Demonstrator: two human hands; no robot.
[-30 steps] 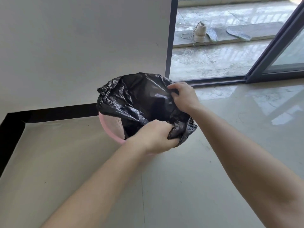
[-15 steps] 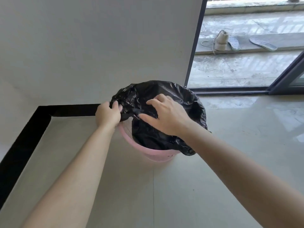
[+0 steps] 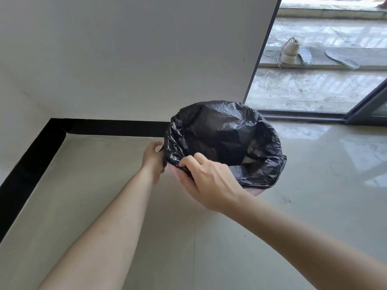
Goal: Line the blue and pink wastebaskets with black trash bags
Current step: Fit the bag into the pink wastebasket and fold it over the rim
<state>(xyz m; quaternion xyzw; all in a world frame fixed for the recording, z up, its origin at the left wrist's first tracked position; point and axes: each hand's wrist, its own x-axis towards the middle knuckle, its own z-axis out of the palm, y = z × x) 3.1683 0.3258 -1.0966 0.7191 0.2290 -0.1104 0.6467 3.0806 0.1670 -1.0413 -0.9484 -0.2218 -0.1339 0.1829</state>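
Observation:
A black trash bag (image 3: pixel 222 130) lies open inside the pink wastebasket (image 3: pixel 256 191) on the floor, its edge folded over the rim nearly all round. Only slivers of pink show under the bag. My left hand (image 3: pixel 152 159) pinches the bag's edge at the basket's left side. My right hand (image 3: pixel 206 181) grips the bag's edge over the near rim, fingers curled on the plastic. The blue wastebasket is not in view.
A white wall (image 3: pixel 125 59) with a black baseboard (image 3: pixel 109 128) stands behind the basket. A sliding glass door frame (image 3: pixel 261 53) opens to the right onto a balcony with a shoe (image 3: pixel 290 52) and insoles (image 3: pixel 341 58). Glossy tiled floor (image 3: pixel 314 185) surrounds the basket.
My right hand has moved from the bag's left inner edge to the near rim. My left hand stays at the left rim. The bag now covers more of the rim.

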